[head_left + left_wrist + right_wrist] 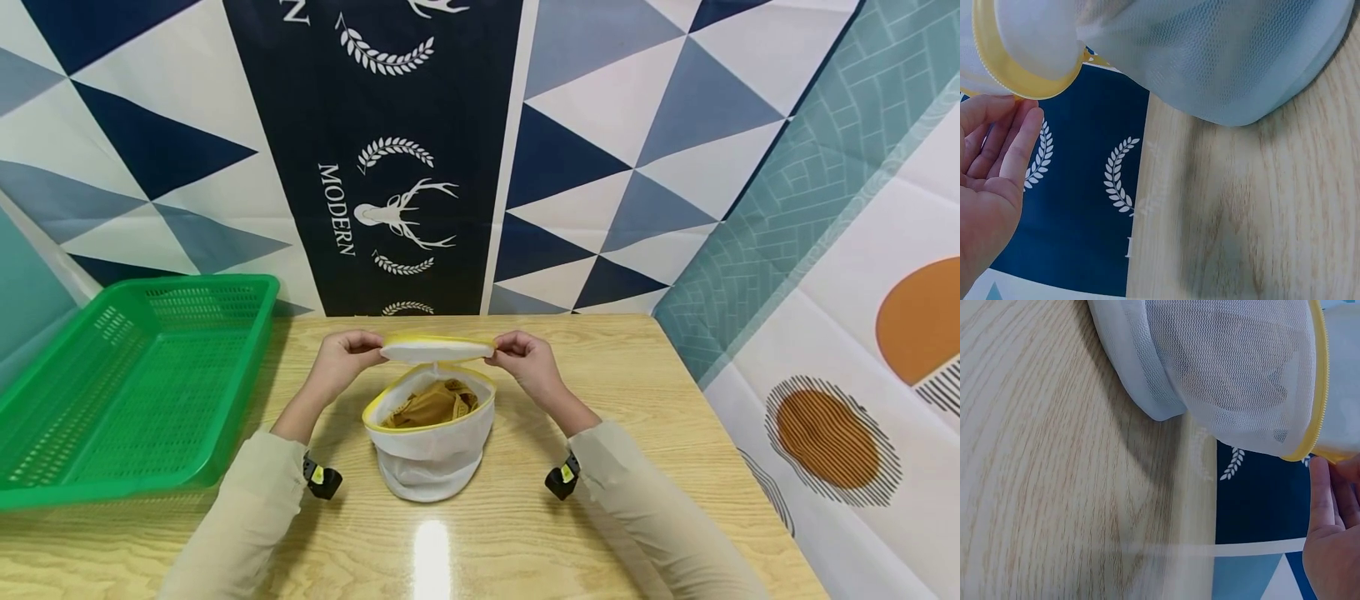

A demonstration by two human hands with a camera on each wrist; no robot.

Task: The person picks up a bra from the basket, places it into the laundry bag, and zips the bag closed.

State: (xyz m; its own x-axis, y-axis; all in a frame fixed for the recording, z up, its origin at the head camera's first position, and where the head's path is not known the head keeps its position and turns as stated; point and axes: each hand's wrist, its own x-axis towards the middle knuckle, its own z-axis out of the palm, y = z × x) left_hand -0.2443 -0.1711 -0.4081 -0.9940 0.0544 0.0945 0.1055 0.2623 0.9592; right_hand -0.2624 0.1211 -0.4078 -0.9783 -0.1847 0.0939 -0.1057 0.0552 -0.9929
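A white mesh laundry bag with yellow zipper trim stands upright on the table, its top unzipped. Inside lies a folded mustard-brown cloth item, partly hidden by the bag's wall. The round lid is raised above the far side of the opening, joined to the bag by a narrow strip. My left hand pinches the lid's left edge between thumb and fingers. On the opposite edge my right hand does the same. Each wrist view shows fingertips right at the yellow trim.
A green perforated plastic basket stands at the left of the wooden table. Behind the table's back edge hangs a patterned cloth with triangles and deer prints. Another printed cloth borders the right side.
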